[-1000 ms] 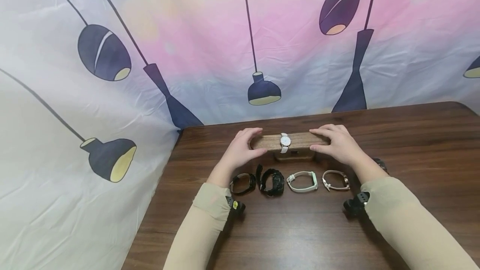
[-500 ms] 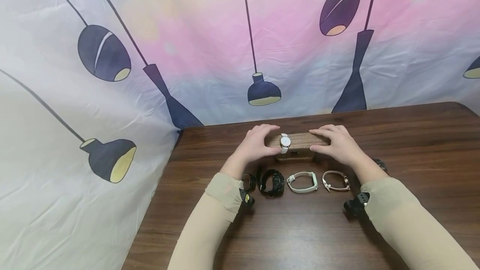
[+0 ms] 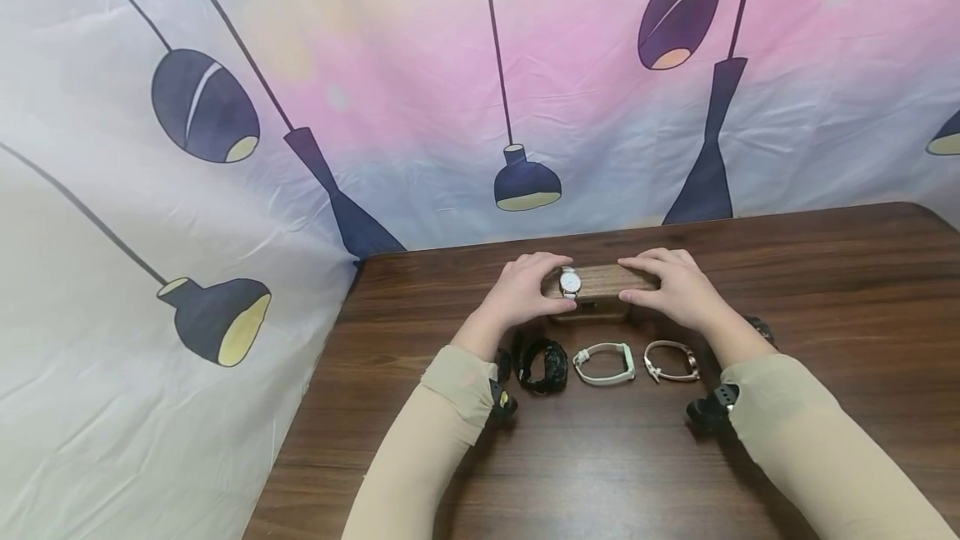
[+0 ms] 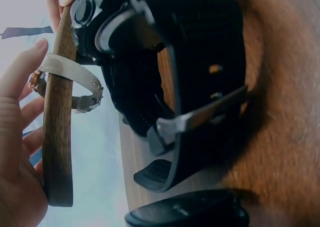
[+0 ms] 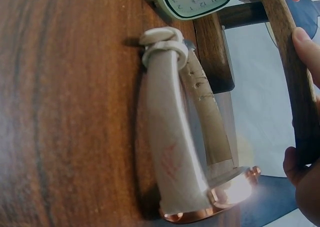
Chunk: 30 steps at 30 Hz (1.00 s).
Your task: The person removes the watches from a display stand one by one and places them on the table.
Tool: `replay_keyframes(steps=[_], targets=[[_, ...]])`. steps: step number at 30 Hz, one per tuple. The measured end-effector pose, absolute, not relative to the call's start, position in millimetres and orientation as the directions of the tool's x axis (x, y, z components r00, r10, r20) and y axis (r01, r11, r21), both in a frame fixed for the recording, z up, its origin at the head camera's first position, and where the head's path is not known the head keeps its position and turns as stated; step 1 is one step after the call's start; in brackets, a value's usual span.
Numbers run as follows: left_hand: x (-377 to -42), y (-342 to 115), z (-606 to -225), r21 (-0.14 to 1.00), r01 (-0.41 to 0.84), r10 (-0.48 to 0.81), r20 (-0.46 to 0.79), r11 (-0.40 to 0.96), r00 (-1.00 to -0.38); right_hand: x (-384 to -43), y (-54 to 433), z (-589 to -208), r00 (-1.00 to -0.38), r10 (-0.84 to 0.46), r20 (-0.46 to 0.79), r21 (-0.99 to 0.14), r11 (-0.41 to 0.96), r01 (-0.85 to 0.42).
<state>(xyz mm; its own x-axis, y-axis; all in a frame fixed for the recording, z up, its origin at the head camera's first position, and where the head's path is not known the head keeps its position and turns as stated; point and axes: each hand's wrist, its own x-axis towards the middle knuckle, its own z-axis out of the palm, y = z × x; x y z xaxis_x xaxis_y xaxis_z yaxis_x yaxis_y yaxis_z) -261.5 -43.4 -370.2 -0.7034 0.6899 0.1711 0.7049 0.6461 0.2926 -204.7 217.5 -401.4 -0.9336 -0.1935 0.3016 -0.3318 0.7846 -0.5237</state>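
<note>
A wooden watch stand (image 3: 611,280), a bar on a foot, stands near the table's back edge. Round the left part of its bar sits a wristwatch (image 3: 570,283) with a white strap and round white dial. My left hand (image 3: 521,290) curves over the bar, fingertips behind and thumb in front, right at the strap. In the left wrist view, the thumb lies by the strap (image 4: 70,69) and the fingers pass behind the bar. At the other end, my right hand (image 3: 675,290) grips the bar between thumb and fingers.
In front of the stand, a row holds a chunky black watch (image 3: 551,367), a mint-green watch (image 3: 628,362) and a cream-strapped rose-gold watch (image 3: 671,361). A slim black watch (image 4: 185,212) lies close under my left wrist. A lamp-print curtain (image 3: 420,107) hangs behind the table.
My left hand has slid right along the bar from its left end up to the white-strapped watch. The right hand has stayed on the bar, and the stand has not moved.
</note>
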Motion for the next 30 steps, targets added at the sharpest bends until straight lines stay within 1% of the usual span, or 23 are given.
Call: replay_keyframes(steps=[9, 18, 30], targets=[[-261.0, -38.3, -372.2, 0.205, 0.702, 0.680, 0.175, 0.682, -0.712, -204.4, 217.6, -399.9, -0.932, -0.191, 0.307, -0.525, 0.783, -0.334], [-259.9, -38.1, -370.2, 0.202, 0.688, 0.664, 0.178, 0.697, -0.726, -206.0, 216.3, -401.2, -0.926, -0.195, 0.323, -0.520, 0.781, -0.346], [-259.7, -36.1, -370.8, 0.207, 0.676, 0.659, 0.153, 0.707, -0.736, -205.4, 216.8, -402.4, -0.930, -0.192, 0.313, -0.524, 0.782, -0.338]])
